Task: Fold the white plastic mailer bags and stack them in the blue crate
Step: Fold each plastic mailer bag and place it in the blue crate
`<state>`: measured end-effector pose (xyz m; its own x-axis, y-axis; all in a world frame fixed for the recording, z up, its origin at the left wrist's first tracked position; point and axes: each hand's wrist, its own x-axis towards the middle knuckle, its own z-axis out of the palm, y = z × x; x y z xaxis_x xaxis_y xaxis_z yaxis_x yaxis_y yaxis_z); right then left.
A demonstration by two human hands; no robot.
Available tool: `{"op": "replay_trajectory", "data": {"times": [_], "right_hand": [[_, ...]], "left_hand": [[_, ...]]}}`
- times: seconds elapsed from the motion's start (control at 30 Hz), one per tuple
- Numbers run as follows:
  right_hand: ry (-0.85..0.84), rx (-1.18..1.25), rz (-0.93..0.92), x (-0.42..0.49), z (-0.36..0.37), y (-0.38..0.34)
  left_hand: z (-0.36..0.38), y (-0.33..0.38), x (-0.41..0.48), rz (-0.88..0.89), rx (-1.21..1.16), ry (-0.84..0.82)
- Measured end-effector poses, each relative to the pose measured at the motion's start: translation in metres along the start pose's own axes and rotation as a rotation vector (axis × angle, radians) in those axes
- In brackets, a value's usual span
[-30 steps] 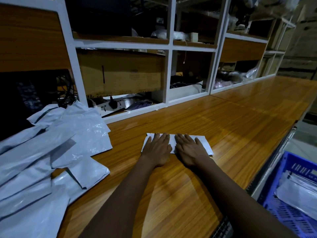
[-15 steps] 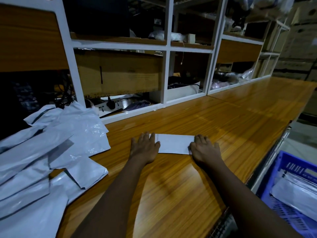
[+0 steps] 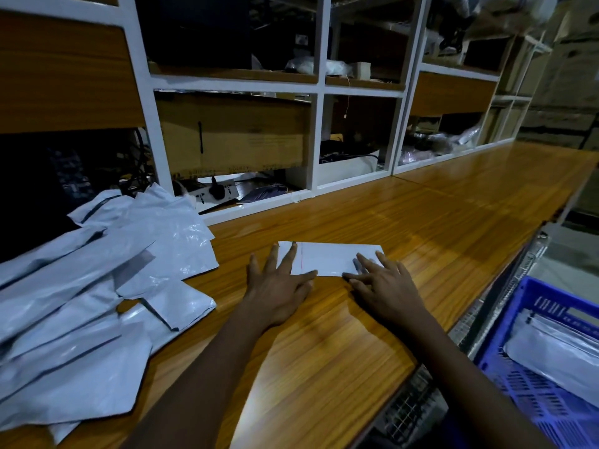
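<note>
left hand [image 3: 279, 286], right hand [image 3: 384, 285] spread flat on folded mailer [image 3: 327, 258]; white mailers [image 3: 559, 354] inside blue crate [image 3: 547, 307]

Left grip [image 3: 279, 286] and right grip [image 3: 384, 285] lie flat, palms down, splayed, stretched forward.

Your folded white plastic mailer bag [image 3: 327, 259] lies flat mid-way along the wooden bench [image 3: 324, 351], a small rectangle w/ a thin red line near its left end. Unfolded white mailers [image 3: 81, 286] sprawl overlapping at your left. The blue slotted plastic crate [image 3: 544, 306] sits off the bench's right edge, w/ white bags [image 3: 557, 354] lying inside.
</note>
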<state>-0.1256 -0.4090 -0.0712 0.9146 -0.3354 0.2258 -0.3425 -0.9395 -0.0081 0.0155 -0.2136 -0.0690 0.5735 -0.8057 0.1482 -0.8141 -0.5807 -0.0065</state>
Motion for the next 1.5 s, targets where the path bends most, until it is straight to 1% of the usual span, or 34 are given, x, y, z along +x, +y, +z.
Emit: {"op": "replay_trajectory", "data": {"times": [0.13,0.2,0.23,0.3,0.37,0.43,0.57,0.73,0.9,0.97,1.07,1.17,1.3,1.4,1.5], "right_hand": [[0.078,0.069,0.235,-0.008,-0.002,-0.003],[0.123,0.096,0.332,-0.01,-0.002,-0.004],[0.15,0.107,0.351,-0.01,-0.001,-0.003],[0.213,0.128,0.32,-0.007,0.004,0.0],[0.26,0.15,0.227,-0.002,0.007,0.002],[0.234,0.154,0.173,0.005,0.007,0.003],[0.159,0.203,0.201,0.016,0.004,0.006],[0.178,0.222,0.211,0.025,0.004,0.004],[0.19,0.153,0.116,0.024,0.013,0.006],[0.24,0.142,0.066,0.022,0.015,0.007],[0.369,0.154,-0.005,0.016,0.013,0.008],[0.406,0.162,-0.001,0.012,0.009,0.005],[0.361,0.112,0.016,0.013,0.004,0.002],[0.38,0.031,0.035,0.016,-0.004,-0.001],[0.417,-0.003,0.063,0.02,-0.013,0.005]], "left_hand": [[-0.003,-0.003,-0.006,-0.104,0.015,0.001],[-0.003,-0.005,-0.009,-0.17,0.006,0.045],[-0.003,-0.006,-0.01,-0.201,-0.013,0.086],[-0.004,-0.007,-0.009,-0.225,-0.065,0.158],[-0.006,-0.005,-0.004,-0.183,-0.074,0.176],[-0.006,0.0,0.004,-0.13,-0.055,0.189],[-0.003,0.012,0.019,-0.077,-0.058,0.248],[-0.003,0.021,0.028,-0.076,-0.028,0.304],[0.004,0.021,0.034,-0.042,0.044,0.319],[0.006,0.022,0.034,-0.013,0.039,0.351],[0.004,0.026,0.035,-0.03,0.007,0.403],[0.001,0.029,0.034,-0.039,0.063,0.447],[-0.003,0.03,0.037,-0.054,0.04,0.531],[-0.009,0.035,0.039,-0.015,0.02,0.59],[-0.018,0.044,0.044,0.025,0.027,0.614]]}}
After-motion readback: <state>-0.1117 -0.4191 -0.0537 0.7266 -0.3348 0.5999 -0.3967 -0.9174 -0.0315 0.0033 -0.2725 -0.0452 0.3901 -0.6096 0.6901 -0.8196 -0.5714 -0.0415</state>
